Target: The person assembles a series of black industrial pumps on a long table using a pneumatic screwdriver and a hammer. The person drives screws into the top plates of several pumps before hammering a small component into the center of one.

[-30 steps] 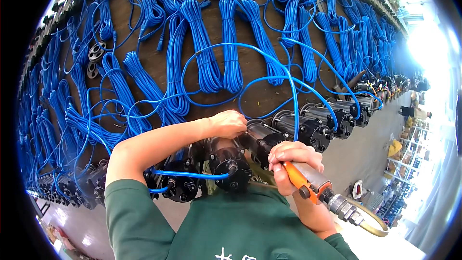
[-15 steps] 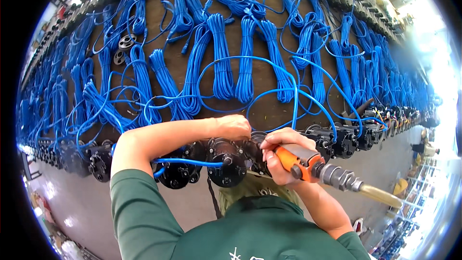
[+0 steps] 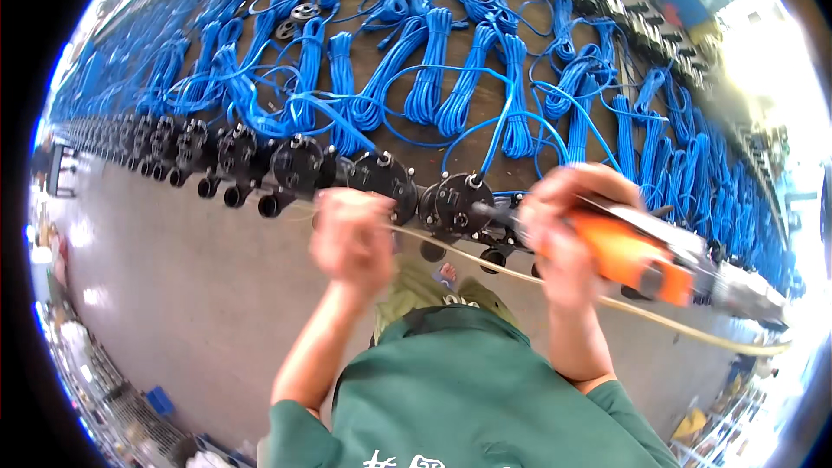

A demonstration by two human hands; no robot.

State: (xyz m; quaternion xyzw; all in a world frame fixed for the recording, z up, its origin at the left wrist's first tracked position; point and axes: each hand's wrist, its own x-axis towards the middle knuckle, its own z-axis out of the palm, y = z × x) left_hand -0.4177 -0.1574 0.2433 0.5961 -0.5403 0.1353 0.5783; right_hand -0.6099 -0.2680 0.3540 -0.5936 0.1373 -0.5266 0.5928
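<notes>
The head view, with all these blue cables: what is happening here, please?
A person in a green top stands at a long wooden bench with a row of round black pump units and coiled blue cables. The right hand grips an orange-and-grey powered screwdriver, its tip against one black unit. The left hand, blurred, hovers by the neighbouring unit.

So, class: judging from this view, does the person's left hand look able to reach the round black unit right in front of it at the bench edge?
Probably yes. The left hand, blurred, is just short of the round black unit; only a thin tan hose runs near. The right hand with the orange tool is off to the side.
</notes>
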